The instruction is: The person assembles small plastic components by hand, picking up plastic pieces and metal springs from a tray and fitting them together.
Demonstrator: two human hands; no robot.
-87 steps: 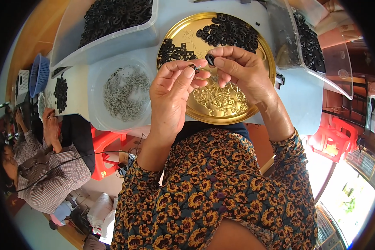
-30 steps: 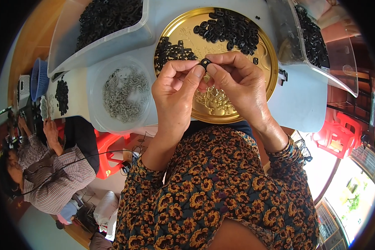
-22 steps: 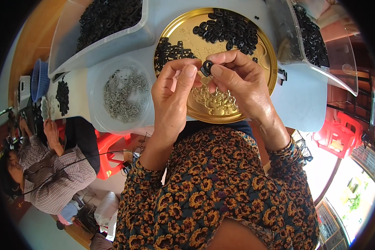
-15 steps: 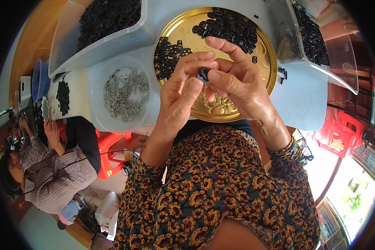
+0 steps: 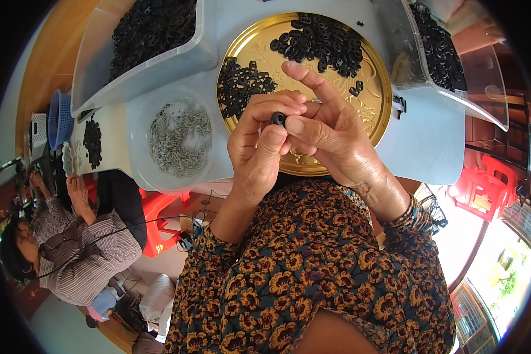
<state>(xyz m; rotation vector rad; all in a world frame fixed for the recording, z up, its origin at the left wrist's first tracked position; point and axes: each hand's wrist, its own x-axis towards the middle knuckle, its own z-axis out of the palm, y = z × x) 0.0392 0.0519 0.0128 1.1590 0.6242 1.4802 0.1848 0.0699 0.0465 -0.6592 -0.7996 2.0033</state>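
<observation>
A small black plastic piece with a hole is pinched between my two hands, above the near part of a round gold tray. My left hand grips it with thumb and fingers. My right hand presses its thumb against the piece's right side, while the index finger stretches up and away. On the tray lie a pile of black oval pieces at the back and a pile of smaller black parts at the left. Whatever else my fingertips may hold is hidden.
Left of the tray stands a clear round tub of small metal screws. Clear bins of black pieces flank the tray at the back. A co-worker in a striped shirt sits at the left. Red stools stand nearby.
Both hands have come slightly nearer to me with the black piece, which has turned a little. My right index finger has shifted left. A few loose pieces on the tray's right side now show more.
</observation>
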